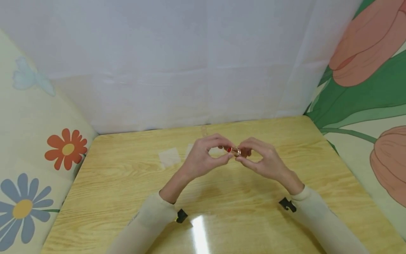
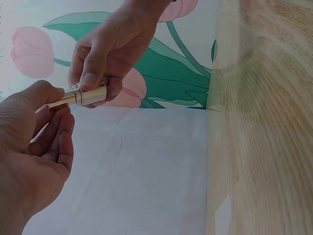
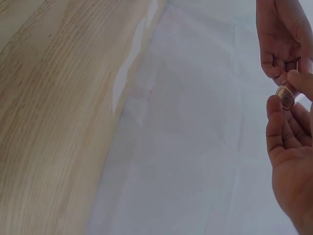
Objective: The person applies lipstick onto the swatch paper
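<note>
A gold lipstick [image 1: 235, 151] with a red tip is held between both hands above the table. My left hand [image 1: 203, 157] pinches the tip end with thumb and fingers. At the other end, my right hand [image 1: 264, 158] grips the gold base. The left wrist view shows the lipstick's shiny tube [image 2: 93, 95] under the right thumb, and the left thumb lying along its narrower part. In the right wrist view the round bottom of the lipstick [image 3: 285, 98] faces the camera between the right fingertips. The red tip cannot be made out in either wrist view.
Beneath and behind the hands is a wood-grain table [image 1: 120, 197]. Thin white pieces of paper [image 1: 169, 157] lie on it, partly behind the left hand. A white cloth [image 1: 177, 91] hangs along the back edge, with flower-painted panels [image 1: 368, 116] at both sides.
</note>
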`<state>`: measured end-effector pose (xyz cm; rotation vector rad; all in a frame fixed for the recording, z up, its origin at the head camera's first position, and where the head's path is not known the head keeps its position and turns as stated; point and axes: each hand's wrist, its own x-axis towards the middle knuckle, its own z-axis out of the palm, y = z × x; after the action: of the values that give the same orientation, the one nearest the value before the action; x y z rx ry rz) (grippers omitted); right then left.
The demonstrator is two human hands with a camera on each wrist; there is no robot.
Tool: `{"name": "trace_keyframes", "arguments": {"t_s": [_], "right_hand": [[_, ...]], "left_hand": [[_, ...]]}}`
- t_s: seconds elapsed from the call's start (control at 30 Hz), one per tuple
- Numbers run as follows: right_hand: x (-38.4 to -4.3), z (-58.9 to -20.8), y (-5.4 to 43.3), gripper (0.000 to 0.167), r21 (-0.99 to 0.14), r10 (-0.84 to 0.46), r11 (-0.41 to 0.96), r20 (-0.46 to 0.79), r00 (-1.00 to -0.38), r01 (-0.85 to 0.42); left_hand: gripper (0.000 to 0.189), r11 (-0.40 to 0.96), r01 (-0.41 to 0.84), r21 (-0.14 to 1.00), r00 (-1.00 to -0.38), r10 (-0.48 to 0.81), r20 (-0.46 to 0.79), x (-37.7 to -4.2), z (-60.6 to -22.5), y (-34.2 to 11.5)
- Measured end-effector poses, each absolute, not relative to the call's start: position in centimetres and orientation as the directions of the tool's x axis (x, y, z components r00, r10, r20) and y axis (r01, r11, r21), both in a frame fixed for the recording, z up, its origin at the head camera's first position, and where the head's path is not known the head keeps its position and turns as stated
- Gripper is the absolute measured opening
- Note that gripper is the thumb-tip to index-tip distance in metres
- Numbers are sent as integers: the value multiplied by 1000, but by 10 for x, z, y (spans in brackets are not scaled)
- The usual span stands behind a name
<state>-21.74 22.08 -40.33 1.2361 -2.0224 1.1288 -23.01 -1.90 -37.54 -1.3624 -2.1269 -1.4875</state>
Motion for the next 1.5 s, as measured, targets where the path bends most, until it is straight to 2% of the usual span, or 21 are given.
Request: {"name": "trace_keyframes", "arguments": {"t_s": [0.37, 0.77, 0.93, 1.2, 1.37, 1.5], "right_hand": [[-216, -405, 221, 20, -462, -466, 245, 714, -522, -852], [-215, -407, 220, 43, -511, -397, 282, 709, -583, -812], [-214, -405, 219, 39, -502, -375, 282, 727, -576, -818], [-214, -405, 220, 37, -481, -389, 268, 739, -551, -835], [-215, -404, 220, 34, -497, -398, 258, 727, -560, -828], [-214, -405, 221, 29, -534, -401, 258, 699, -592, -805]], "left_hand": [[20, 62, 776, 628, -555, 541, 632, -228, -378, -16], [16, 118, 706, 699, -670, 434, 603, -222, -377, -16], [18, 142, 690, 709, -697, 395, 599, -222, -377, -15], [17, 152, 689, 708, -701, 388, 599, -221, -375, -14], [19, 167, 662, 730, -728, 377, 573, -221, -373, -13], [20, 154, 652, 742, -733, 377, 566, -219, -372, -12]]}}
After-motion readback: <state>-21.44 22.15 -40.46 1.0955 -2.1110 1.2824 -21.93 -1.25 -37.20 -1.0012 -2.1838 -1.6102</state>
